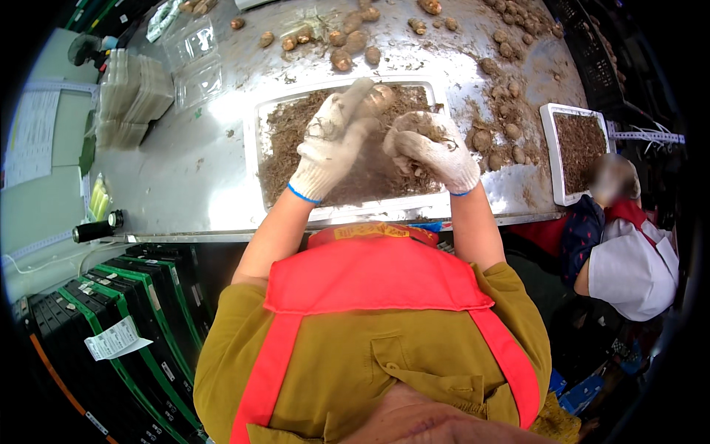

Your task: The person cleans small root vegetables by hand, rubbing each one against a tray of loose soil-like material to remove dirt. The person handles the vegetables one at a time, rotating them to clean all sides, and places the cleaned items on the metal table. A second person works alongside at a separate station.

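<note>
My left hand (336,133), in a dirty white knit glove with a blue cuff, is closed around a round brown taro (379,98). It is above the far middle of a white tray (262,159) lined with brown peelings and root fibres (285,133). My right hand (429,148), gloved the same way, is curled with its fingers bent in, just right of the left hand. Soil and fibres cling to it; what its fingers hold, if anything, is hidden.
Loose taros (355,42) lie beyond the tray, with more (495,140) to its right. Stacked clear plastic boxes (133,96) stand at left. At right, another person (629,251) is beside a second white tray (547,148). Black-and-green crates (126,303) stand lower left.
</note>
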